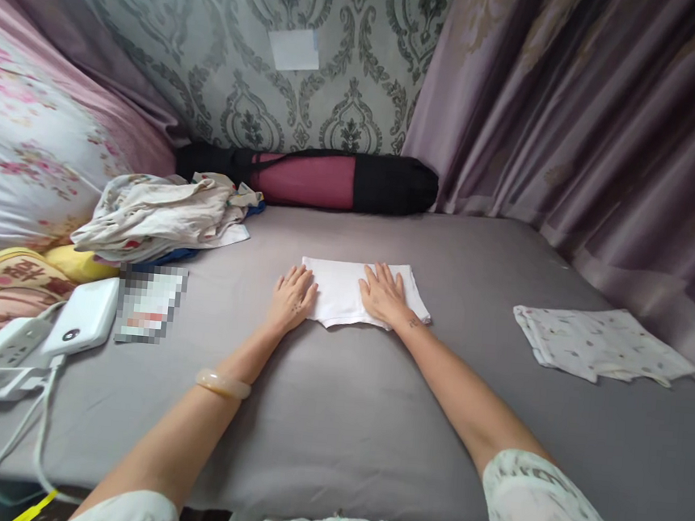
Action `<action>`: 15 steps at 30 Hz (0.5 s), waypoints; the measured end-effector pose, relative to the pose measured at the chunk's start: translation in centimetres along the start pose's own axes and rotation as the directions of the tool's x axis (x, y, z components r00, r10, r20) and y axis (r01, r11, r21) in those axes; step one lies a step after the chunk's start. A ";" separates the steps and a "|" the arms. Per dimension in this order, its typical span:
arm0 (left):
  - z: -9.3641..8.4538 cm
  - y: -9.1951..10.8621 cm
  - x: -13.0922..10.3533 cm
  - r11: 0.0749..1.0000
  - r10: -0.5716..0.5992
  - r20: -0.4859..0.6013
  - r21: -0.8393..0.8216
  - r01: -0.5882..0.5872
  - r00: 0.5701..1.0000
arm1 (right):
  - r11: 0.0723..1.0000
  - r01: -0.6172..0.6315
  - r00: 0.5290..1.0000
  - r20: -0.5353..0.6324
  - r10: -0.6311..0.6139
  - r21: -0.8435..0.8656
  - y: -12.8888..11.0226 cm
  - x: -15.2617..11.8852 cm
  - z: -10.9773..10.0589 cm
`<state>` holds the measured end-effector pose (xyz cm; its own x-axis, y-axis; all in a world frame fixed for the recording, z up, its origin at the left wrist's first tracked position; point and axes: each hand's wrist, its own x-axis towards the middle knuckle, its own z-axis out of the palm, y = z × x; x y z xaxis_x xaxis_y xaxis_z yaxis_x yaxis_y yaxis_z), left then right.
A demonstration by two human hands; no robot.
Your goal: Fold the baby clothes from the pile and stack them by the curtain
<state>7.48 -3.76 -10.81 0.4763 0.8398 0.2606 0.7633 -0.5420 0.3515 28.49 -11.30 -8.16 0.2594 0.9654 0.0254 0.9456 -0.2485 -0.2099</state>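
Note:
A small white garment, folded flat, lies on the grey bed sheet in front of me; its exact kind I cannot make out. My left hand rests palm down at its left edge, fingers stretched and partly on the sheet. On the right half of the cloth my right hand lies flat with fingers spread. Neither hand grips anything. Parts of the garment are hidden beneath both hands.
A patterned folded garment lies at the right. Left stand a heap of clothes, a blurred packet, a white power bank and a power strip with cables. A black-and-maroon long bag lies along the wall.

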 end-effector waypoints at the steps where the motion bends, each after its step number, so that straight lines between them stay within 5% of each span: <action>1: 0.0 0.0 0.0 1.000 -0.006 0.002 -0.004 0.006 1.000 | 1.000 -0.005 1.000 0.009 0.005 -0.006 -0.2 0.0 0.3; 10: -0.3 0.1 0.1 0.999 -0.034 0.025 -0.038 0.035 0.999 | 0.999 -0.021 0.999 0.033 0.022 -0.025 0.0 0.3 0.6; 15: -0.1 -0.3 0.1 0.999 -0.018 -0.009 -0.037 0.018 1.000 | 1.000 -0.003 1.000 0.011 0.003 -0.025 -2.3 0.6 0.5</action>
<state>7.28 -3.56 -10.84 0.4586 0.8492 0.2620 0.7550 -0.5278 0.3891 26.40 -10.09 -8.11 0.2602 0.9654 0.0140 0.9494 -0.2532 -0.1856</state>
